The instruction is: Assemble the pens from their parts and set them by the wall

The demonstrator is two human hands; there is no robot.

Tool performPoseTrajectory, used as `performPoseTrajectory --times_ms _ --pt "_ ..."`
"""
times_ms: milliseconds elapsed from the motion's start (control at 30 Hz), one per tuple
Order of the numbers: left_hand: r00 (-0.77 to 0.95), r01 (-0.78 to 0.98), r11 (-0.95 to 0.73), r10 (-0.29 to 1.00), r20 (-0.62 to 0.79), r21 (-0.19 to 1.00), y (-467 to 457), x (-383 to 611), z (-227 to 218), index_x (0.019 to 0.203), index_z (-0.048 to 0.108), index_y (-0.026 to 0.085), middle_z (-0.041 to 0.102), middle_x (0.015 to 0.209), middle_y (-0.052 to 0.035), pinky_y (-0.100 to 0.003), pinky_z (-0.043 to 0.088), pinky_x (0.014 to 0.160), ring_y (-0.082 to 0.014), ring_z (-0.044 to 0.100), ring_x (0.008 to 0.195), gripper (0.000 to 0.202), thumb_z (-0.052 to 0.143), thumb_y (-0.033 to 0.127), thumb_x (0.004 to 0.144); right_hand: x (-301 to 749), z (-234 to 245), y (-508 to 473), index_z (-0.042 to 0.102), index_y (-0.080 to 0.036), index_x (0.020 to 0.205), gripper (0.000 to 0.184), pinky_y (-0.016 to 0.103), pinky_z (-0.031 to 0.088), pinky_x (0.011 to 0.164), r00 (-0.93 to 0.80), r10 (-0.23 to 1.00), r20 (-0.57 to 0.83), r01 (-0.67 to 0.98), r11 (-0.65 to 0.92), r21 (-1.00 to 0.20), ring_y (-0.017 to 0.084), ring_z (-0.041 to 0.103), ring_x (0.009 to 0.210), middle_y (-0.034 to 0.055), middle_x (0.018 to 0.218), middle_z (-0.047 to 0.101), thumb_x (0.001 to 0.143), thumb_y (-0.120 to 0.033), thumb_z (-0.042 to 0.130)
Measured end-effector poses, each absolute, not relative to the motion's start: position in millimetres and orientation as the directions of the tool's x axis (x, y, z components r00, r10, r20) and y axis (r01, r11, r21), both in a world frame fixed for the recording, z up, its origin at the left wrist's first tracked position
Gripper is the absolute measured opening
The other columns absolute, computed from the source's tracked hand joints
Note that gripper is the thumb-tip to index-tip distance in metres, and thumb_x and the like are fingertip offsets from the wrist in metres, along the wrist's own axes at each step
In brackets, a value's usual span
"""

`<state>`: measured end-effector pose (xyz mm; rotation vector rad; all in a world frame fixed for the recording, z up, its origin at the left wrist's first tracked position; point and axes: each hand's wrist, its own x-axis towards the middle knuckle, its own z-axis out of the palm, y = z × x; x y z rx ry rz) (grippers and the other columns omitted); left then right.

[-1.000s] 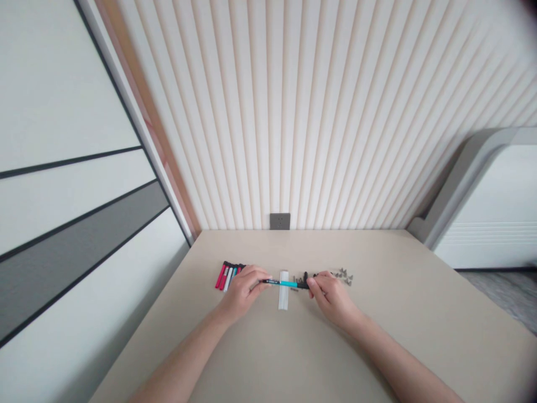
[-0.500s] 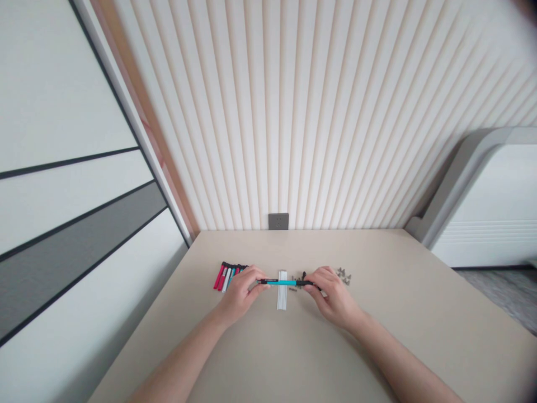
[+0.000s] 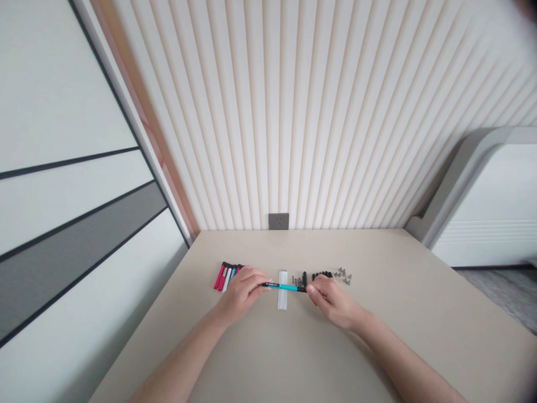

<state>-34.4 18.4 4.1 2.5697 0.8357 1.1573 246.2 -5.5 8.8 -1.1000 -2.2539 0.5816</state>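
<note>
A turquoise pen (image 3: pixel 288 287) with black ends is held level between both hands above the table. My left hand (image 3: pixel 242 291) pinches its left end, which carries small pale lettering. At the pen's black right end, the fingers of my right hand (image 3: pixel 334 302) are closed, hiding the tip. Under the pen lies a bundle of thin white sticks (image 3: pixel 282 302), which look like pen refills. Just beyond my right hand are several short black pieces (image 3: pixel 322 275) in a row and one upright-lying black piece (image 3: pixel 304 278). Small metal springs or similar parts (image 3: pixel 296 281) lie beside it.
Several red, white and blue pen barrels with black ends (image 3: pixel 225 277) lie side by side near my left hand. Small metallic cone-like pieces (image 3: pixel 344 275) are scattered at the right. The beige table (image 3: pixel 268 352) meets a ribbed wall with a dark socket (image 3: pixel 278 221).
My right hand has shifted slightly down, and its end of the pen now tilts lower. The row of black pieces behind that hand has come into view. The left hand has barely moved.
</note>
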Motion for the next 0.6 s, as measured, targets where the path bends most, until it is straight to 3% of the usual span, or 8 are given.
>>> performPoseTrajectory --times_ms 333,600 --pt "0.416 0.340 -0.753 0.658 0.628 0.563 21.8 -30.6 1.2 0.104 0.065 0.019 0.066 0.094 -0.0063 -0.030 0.050 0.079 -0.0176 0.062 0.089 0.015 0.063 0.018 0.088 242.7 5.3 -5.2 0.051 -0.020 0.067 0.050 0.030 0.039 0.075 -0.476 0.788 0.390 0.502 0.608 -0.616 0.015 0.052 0.065 0.0012 0.063 0.057 0.103 -0.039 0.022" --pt "0.351 0.359 -0.682 0.731 0.585 0.637 18.3 -27.6 6.3 0.100 0.067 0.018 0.067 0.092 -0.0070 -0.030 0.051 0.076 -0.0181 0.062 0.085 0.013 0.062 0.023 0.089 242.2 8.5 -7.1 0.053 -0.020 0.069 0.051 0.031 0.041 0.077 -0.471 0.792 0.388 0.493 0.601 -0.629 0.016 0.057 0.070 0.0030 0.068 0.061 0.103 -0.041 0.021"
